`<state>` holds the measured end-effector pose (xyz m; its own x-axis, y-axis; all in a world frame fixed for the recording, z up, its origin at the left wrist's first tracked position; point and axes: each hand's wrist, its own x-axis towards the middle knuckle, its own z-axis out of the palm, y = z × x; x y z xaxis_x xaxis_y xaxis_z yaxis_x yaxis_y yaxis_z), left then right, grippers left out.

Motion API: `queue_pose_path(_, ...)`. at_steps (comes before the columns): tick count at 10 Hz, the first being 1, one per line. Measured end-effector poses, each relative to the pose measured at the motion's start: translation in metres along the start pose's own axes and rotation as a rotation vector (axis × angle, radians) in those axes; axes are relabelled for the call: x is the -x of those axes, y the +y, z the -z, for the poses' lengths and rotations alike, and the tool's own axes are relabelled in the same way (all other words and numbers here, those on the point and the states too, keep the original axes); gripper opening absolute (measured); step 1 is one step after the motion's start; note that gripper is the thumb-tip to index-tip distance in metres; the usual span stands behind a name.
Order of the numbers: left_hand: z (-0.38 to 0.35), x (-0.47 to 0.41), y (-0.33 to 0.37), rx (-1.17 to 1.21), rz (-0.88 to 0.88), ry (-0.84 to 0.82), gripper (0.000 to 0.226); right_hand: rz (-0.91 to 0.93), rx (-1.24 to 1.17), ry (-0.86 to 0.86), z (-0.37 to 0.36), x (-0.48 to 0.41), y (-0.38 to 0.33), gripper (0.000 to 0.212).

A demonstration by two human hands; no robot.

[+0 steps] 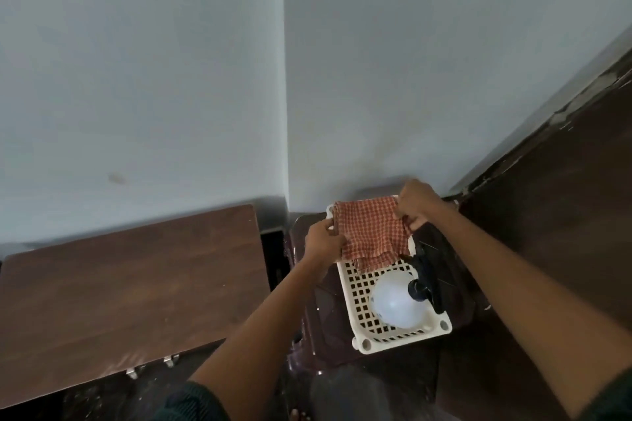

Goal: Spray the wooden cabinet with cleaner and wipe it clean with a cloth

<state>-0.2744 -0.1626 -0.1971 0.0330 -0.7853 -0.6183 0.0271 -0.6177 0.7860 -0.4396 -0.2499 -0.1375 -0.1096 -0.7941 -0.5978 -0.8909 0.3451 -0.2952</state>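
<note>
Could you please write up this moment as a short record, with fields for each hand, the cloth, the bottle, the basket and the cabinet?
left hand: pinches the cloth's left edge
right hand: grips the cloth's right edge
cloth: orange checked, spread between both hands over the basket's far end
bottle: pale, black spray head, in the basket's near end, untouched
basket: white, perforated, on a dark stool
cabinet: wooden top, left of the basket, no hand on it
</note>
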Motion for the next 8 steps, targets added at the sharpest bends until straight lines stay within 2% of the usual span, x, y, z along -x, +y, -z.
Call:
queue_pose_path(1,-0.017,-0.015,-0.017,-0.047,0.054,0.003,0.035,-0.003,0.056,0.026,-0.02,-0.022,0.022,0.025)
queue_pose_path(2,-0.033,-0.024,-0.029,-0.111,0.063,-0.005,0.023,0.012,0.068,0.065,-0.039,-0.036,0.037,0.03)
queue_pose_path(3,-0.038,-0.02,-0.033,-0.292,-0.018,0.037,0.019,0.023,0.096,0.118,-0.048,-0.043,0.048,0.025)
queue_pose_path(4,-0.032,-0.007,-0.034,-0.537,-0.168,0.157,0.02,-0.006,0.096,0.146,-0.04,-0.036,0.046,0.024)
queue_pose_path(5,-0.024,0.007,-0.03,-0.76,-0.296,0.29,0.025,0.043,0.196,0.198,-0.019,-0.017,0.024,0.02)
queue_pose_path(6,-0.012,0.011,-0.024,-0.877,-0.427,0.348,0.029,0.197,0.384,0.304,-0.007,0.0,-0.007,0.011)
queue_pose_path(7,0.01,0.009,-0.027,-1.001,-0.564,0.43,0.046,0.405,0.504,0.44,-0.015,0.014,-0.042,0.021)
queue_pose_path(8,0.049,0.013,-0.029,-1.173,-0.627,0.611,0.062,0.586,0.533,0.582,-0.056,0.031,-0.075,0.064)
